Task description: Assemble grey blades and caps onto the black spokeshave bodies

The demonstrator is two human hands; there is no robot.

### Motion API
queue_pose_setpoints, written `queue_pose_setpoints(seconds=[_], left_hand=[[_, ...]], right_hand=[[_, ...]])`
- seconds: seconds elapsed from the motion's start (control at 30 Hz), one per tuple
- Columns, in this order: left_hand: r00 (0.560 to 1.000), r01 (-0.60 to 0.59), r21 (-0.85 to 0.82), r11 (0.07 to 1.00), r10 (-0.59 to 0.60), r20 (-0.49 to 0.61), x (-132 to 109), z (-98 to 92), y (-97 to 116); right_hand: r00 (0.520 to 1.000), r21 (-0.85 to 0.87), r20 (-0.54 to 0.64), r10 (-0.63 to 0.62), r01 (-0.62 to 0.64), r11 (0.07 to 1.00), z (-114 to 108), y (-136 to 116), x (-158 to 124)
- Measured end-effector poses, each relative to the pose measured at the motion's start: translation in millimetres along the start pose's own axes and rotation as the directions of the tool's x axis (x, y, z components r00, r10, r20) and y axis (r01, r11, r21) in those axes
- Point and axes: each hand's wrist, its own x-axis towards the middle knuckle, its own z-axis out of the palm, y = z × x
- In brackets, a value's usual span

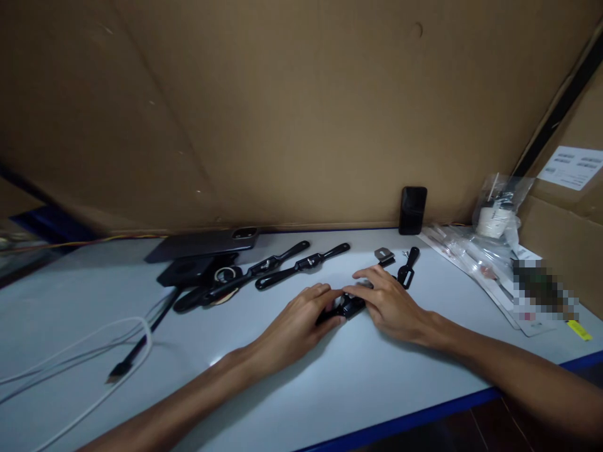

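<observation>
My left hand [308, 317] is closed round one handle of a black metal tool [351, 306] low over the table. Fingers of my right hand [384, 301] reach over the tool's middle part, touching it or a small piece there; the fingertips partly hide what they hold. Just behind my right hand lie small metal plates [384, 255] and a black handled piece with a slotted end [409, 269]. Two similar black tools with a handle at each end, one nearer the middle [304, 265] and one further left [259, 270], lie behind my left hand.
A large dark phone [202, 245] rests on a black stand at the left, with cables [146, 339] near it. A small black device [413, 210] leans on the cardboard wall. Plastic packages [471, 263] and a bagged white cup [494, 220] are at the right on the table [226, 408].
</observation>
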Motion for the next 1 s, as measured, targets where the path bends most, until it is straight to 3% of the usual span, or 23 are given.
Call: queue_pose_setpoints(seconds=[0.23, 0.47, 0.67, 0.8, 0.9, 1.0], left_hand=[[1.000, 0.006, -0.019, 1.000, -0.005, 0.014, 1, -1.1, 1], [0.999, -0.005, -0.094, 0.996, 0.002, -0.035, 0, -0.3, 1], [1.000, 0.022, -0.221, 0.975, -0.022, 0.002, -2, -5.2, 10], [0.999, 0.043, -0.194, 0.980, -0.045, -0.005, -1, -7.0, 15], [0.995, 0.095, -0.137, 0.986, -0.097, -0.009, 2, -8.0, 13], [0.999, 0.052, -0.132, 0.990, -0.049, 0.024, 5, -8.5, 10]], right_hand=[[0.992, 0.090, -0.117, 0.040, -0.030, 0.995, -1, 5, 0], [0.991, 0.084, 0.074, 0.115, -0.121, 0.989, -3, -9, 4], [0.965, 0.156, 0.160, 0.207, -0.232, 0.960, -7, 2, 14], [0.928, 0.166, 0.247, 0.278, -0.323, 0.932, -12, 1, 18], [0.911, 0.145, 0.230, 0.341, -0.379, 0.914, -11, -2, 19], [0.909, 0.184, 0.161, 0.384, -0.410, 0.893, -7, 0, 19]])
